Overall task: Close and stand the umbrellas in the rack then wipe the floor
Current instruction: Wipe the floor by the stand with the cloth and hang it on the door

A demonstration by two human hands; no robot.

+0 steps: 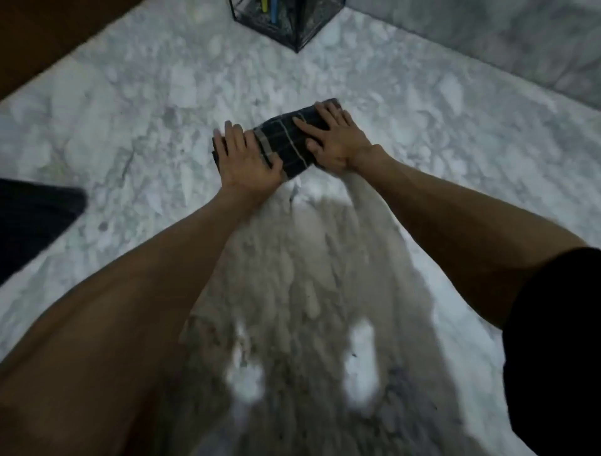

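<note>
A person kneels over a white-grey marble floor, both arms stretched fwd, palms down on a dark folded cloth w/ pale stripes. The cloth lies flat on the floor at mid-frame, a bit right of centre, well apart from the rack at the top edge.

Left hand presses the cloth's left end: fingers straight & spread, thumb laid along the near edge, nothing grasped. Right hand presses the right end the same way, w/ fingers splayed flat across the fabric and no curl round it. The striped middle of the cloth shows between the two hands, which lie close but don't touch.

The rack is a black wire-and-mesh box, one bottom corner pointing toward the person. Inside, a yellow piece & a blue piece stand upright, side by side; too cropped to say more.

A grey shadow spreads over the floor between the forearms, w/ bright patches near the bottom. A black sleeve covers the right upper arm. Brown wood fills the upper-left corner, a marble wall base runs along the upper right, and a dark blurred shape sits at the left edge; can't tell what it is.
</note>
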